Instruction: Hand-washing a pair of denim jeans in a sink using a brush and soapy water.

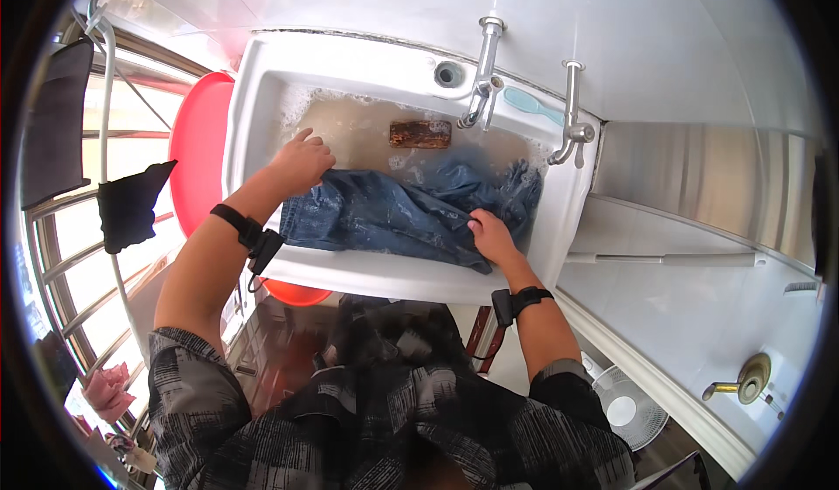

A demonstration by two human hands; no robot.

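A wet pair of blue jeans (pixel 376 215) lies spread along the near side of a white sink (pixel 253 154), partly in cloudy, sudsy water. At the right, more of the blue denim (pixel 489 184) is bunched and partly under water. My right hand (pixel 492 235) is closed on the near right part of the jeans, thumb on top. Over their left end is my left hand (pixel 301 160), fingers loosely stretched out and holding nothing I can see. Beyond the jeans, a dark brown rectangular wooden block (pixel 420 134) floats in the water; its underside is hidden.
Two metal taps (pixel 481 97) (pixel 572 127) reach over the sink's far and right sides. A pale blue long-handled thing (pixel 531 104) rests on the far rim. Left of the sink stands a red basin (pixel 197 154). A fan (pixel 625 410) and door handle (pixel 743 385) are at lower right.
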